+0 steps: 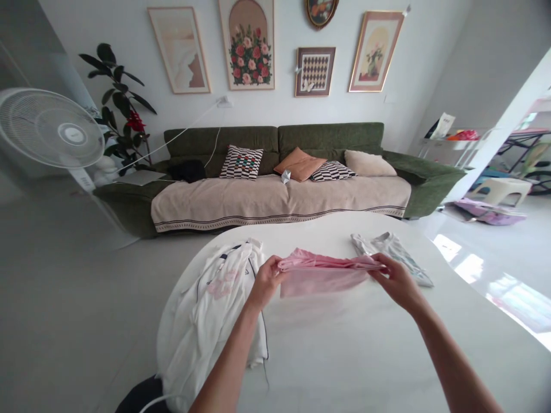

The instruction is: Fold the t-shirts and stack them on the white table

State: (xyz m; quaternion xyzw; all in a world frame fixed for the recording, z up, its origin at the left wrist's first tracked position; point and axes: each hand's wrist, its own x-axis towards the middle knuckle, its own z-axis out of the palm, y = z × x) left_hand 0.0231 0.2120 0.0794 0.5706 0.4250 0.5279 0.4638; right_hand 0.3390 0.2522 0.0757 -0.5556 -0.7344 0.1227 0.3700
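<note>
A pink garment (321,274) is stretched out above the white table (353,350), partly folded over itself. My left hand (266,281) pinches its left edge with fingers closed. At the opposite end my right hand (396,280) grips its right edge the same way. A white garment with pink lettering and dark trim (215,312) lies crumpled at the table's left edge, just beside my left hand. A folded pale grey garment (394,255) rests on the table behind my right hand.
A green sofa (284,172) with a beige cover and several cushions stands behind the table. A white fan (49,129) and a potted plant (123,103) are at the left. A low white stool (503,189) is at the far right.
</note>
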